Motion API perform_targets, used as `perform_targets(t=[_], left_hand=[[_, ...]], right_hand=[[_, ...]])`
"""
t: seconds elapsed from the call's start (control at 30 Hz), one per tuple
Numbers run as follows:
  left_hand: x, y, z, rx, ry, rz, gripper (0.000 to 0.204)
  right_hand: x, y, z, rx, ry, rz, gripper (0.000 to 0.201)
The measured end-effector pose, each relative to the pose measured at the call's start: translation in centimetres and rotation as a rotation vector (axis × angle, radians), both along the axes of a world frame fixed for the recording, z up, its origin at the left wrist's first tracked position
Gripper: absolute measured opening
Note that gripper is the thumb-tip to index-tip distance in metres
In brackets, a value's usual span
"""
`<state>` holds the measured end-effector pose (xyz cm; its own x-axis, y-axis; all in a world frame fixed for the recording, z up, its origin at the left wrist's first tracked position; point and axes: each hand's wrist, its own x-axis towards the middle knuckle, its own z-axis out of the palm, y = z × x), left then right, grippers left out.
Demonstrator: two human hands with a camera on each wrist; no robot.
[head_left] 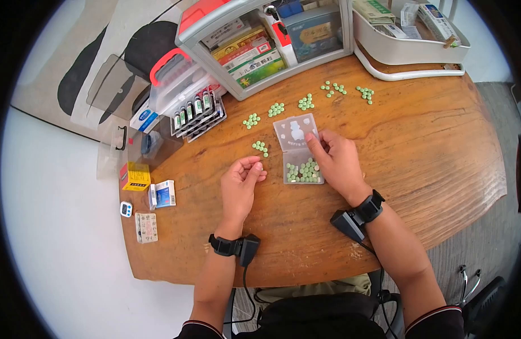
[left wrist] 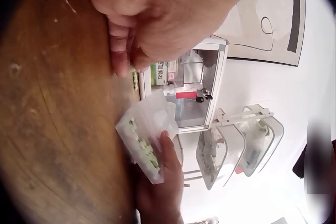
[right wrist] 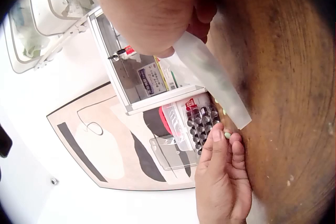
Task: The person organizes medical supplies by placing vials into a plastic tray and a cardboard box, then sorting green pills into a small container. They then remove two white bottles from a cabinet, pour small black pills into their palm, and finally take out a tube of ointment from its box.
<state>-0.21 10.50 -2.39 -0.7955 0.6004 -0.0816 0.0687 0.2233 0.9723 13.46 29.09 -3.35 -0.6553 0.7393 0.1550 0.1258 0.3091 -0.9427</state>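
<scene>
Above grained wood (head_left: 305, 237), left fingers (head_left: 252, 174) pinch a rounded green tablet (right wrist: 227, 135); right fingers (head_left: 317, 147) grip a hinged translucent lid (head_left: 287, 134).

Bright, soft light; dark fisheye edges.

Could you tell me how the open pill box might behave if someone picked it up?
The pill box looks like thin, fairly stiff plastic, probably light. With its lid raised, loose tablets would likely slide or spill if tilted.

An indoor room, home or office unclear: brown wooden table (head_left: 418, 147), grey-framed clear-fronted cabinet (head_left: 305, 70) of colourful cardboard medicine boxes (head_left: 257, 69), large abstract picture (left wrist: 268, 16) on a plain white wall (left wrist: 310, 92)
</scene>
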Motion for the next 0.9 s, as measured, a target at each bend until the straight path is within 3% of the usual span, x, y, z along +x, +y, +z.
perform_targets(t=[0.2, 0.3, 0.37, 0.57, 0.7, 0.77, 0.9], left_hand=[[2.4, 2.8, 3.0, 0.062, -0.006, -0.136, 0.028], [0.8, 3.3, 3.2, -0.114, 0.2, -0.038, 0.025], [-1.0, 2.7, 2.1, -0.349, 0.608, -0.126, 0.018], [-0.1, 2.4, 1.8, -0.432, 0.866, -0.209, 0.016], [0.9, 3.0, 3.1, -0.463, 0.834, -0.2, 0.015], [1.9, 3.4, 4.1, -0.315, 0.606, -0.2, 0.016], [1.3, 3.7, 3.7, -0.308, 0.575, -0.147, 0.017]], right_hand=[[0.2, 0.0, 0.3, -0.007, 0.007, 0.001, 0.039], [0.2, 0.0, 0.3, -0.011, 0.019, -0.002, 0.039], [0.4, 0.0, 0.5, -0.03, 0.023, -0.003, 0.038], [0.2, 0.0, 0.3, -0.006, 0.008, 0.004, 0.039], [0.2, 0.0, 0.4, 0.026, -0.004, -0.006, 0.039], [0.1, 0.1, 0.6, 0.026, -0.02, -0.005, 0.038], [0.2, 0.0, 0.5, 0.012, -0.002, -0.005, 0.038]])
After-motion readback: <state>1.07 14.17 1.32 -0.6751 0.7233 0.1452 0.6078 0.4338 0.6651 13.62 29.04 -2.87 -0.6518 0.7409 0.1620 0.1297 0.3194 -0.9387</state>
